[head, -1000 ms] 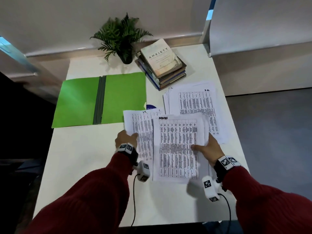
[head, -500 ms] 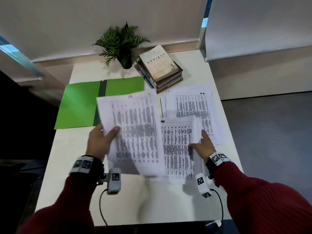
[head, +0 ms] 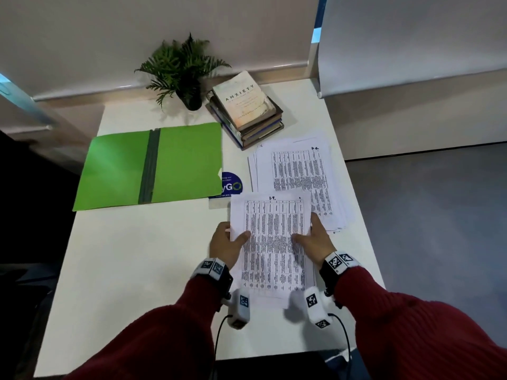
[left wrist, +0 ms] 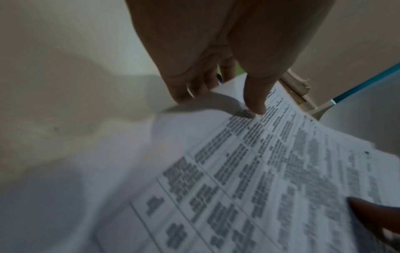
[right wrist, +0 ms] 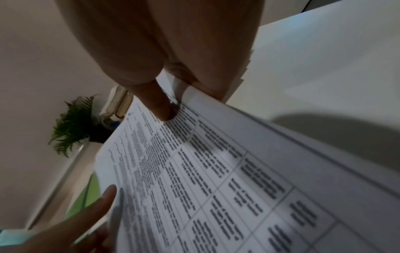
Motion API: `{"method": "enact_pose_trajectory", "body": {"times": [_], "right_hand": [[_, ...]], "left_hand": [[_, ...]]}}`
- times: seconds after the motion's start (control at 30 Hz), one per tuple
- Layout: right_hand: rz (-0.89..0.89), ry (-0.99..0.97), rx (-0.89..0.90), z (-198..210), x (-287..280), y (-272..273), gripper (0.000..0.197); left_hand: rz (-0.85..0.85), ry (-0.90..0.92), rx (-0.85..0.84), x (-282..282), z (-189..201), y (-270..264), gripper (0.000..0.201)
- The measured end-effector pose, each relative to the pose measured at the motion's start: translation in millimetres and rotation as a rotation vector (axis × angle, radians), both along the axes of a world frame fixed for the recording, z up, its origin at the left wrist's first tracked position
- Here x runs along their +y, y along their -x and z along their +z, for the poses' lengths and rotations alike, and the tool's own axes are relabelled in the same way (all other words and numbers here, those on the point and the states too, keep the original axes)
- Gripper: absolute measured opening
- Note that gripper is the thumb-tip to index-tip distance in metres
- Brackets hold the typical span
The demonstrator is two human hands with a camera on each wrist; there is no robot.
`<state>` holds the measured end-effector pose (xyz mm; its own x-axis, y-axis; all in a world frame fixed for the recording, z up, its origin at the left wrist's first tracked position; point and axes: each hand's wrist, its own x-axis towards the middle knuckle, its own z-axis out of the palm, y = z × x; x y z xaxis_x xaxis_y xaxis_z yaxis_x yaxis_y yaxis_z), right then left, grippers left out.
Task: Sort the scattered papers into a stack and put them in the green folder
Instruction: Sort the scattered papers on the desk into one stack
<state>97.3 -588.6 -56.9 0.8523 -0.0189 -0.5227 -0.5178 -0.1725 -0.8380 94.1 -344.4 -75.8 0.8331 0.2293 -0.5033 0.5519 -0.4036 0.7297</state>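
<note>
A small stack of printed sheets (head: 274, 242) sits in front of me on the white table. My left hand (head: 227, 242) grips its left edge, thumb on top (left wrist: 255, 102), fingers under. My right hand (head: 312, 239) grips the right edge the same way, thumb (right wrist: 160, 106) pressed on the print. Both hands hold the same stack (left wrist: 259, 171) (right wrist: 216, 171). A second, fanned pile of papers (head: 299, 176) lies behind it to the right. The green folder (head: 148, 165) lies open flat at the left.
A potted fern (head: 183, 75) and a stack of books (head: 247, 111) stand at the back of the table (head: 137, 270). A round blue sticker (head: 231, 185) shows beside the folder. The table's right edge drops to grey floor (head: 425, 215).
My left hand lifted a sheet from the left, carried it right and laid it on the sheet under my right hand. Both hands now hold the joined stack.
</note>
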Motion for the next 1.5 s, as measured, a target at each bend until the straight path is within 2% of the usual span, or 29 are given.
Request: {"method": "enact_pose_trajectory", "body": {"times": [0.03, 0.1, 0.17, 0.2, 0.23, 0.3, 0.33, 0.4, 0.43, 0.57, 0.67, 0.8, 0.87, 0.97, 1.03, 1.13, 1.23, 1.37, 1.5], "right_hand": [[-0.002, -0.040, -0.003, -0.5, -2.2, -2.5, 0.068], [-0.011, -0.090, 0.021, 12.1, -5.7, -10.7, 0.063], [-0.010, -0.129, 0.001, 16.1, -13.6, -21.5, 0.063], [-0.009, -0.159, -0.011, 17.9, -17.7, -26.2, 0.067], [-0.029, -0.181, -0.009, 19.7, -19.9, -32.5, 0.067], [-0.063, -0.219, 0.017, 22.4, -23.8, -46.9, 0.065], [-0.043, -0.215, 0.011, 21.1, -27.7, -53.1, 0.074], [0.034, -0.183, 0.018, 14.4, -35.4, -62.8, 0.108], [0.051, -0.145, 0.007, -0.7, -43.9, -68.5, 0.113], [0.050, 0.027, 0.023, 28.4, -53.1, -74.5, 0.111], [0.000, 0.110, 0.006, 26.5, -65.9, -99.4, 0.093], [-0.019, 0.223, -0.007, 17.9, -78.8, -134.9, 0.091], [0.046, 0.328, 0.040, 11.7, -82.7, -146.3, 0.096], [0.197, 0.619, 0.092, 5.9, -90.7, -156.7, 0.096], [0.197, 0.666, 0.121, 1.9, -94.7, -161.2, 0.093], [0.129, 0.571, 0.146, -3.2, -91.1, -169.7, 0.098], [0.099, 0.510, 0.226, -13.2, -83.7, -177.5, 0.098], [0.049, 0.408, 0.293, -20.4, -73.5, -179.7, 0.097], [0.037, 0.306, 0.283, -25.1, -71.0, -174.5, 0.105]], "left_hand": [[0.059, 0.023, -0.023, 3.1, 1.2, 1.4, 0.078], [0.161, 0.127, -0.027, 10.6, 3.6, 2.4, 0.089], [0.186, 0.312, 0.028, 14.7, 8.4, 0.8, 0.101], [0.184, 0.421, 0.062, 16.3, 9.4, -1.0, 0.101], [0.164, 0.522, 0.083, 16.0, 11.7, -3.4, 0.095], [0.077, 0.599, 0.075, 8.5, 21.9, -9.6, 0.072], [0.057, 0.578, 0.044, 0.8, 28.6, -13.7, 0.062], [0.058, 0.528, -0.039, -11.0, 35.6, -25.7, 0.051], [0.073, 0.501, -0.071, -17.6, 38.6, -33.4, 0.051], [0.082, 0.397, -0.117, -46.7, 47.1, -66.8, 0.058], [0.076, 0.205, -0.146, -71.7, 48.5, -93.5, 0.063], [0.037, -0.013, -0.123, -91.7, 31.3, -123.8, 0.072], [-0.021, -0.132, -0.033, -95.9, 22.0, -135.3, 0.077], [-0.057, -0.417, 0.124, -95.5, 7.8, -143.9, 0.083], [-0.056, -0.506, 0.185, -93.4, 1.6, -145.7, 0.097], [-0.044, -0.488, 0.203, -95.1, -1.8, -147.5, 0.114], [0.015, -0.340, 0.235, -105.8, 0.4, -146.9, 0.120], [0.061, -0.221, 0.266, -109.8, 3.2, -144.3, 0.116], [0.086, -0.129, 0.302, -96.2, 5.9, -145.3, 0.107]]}}
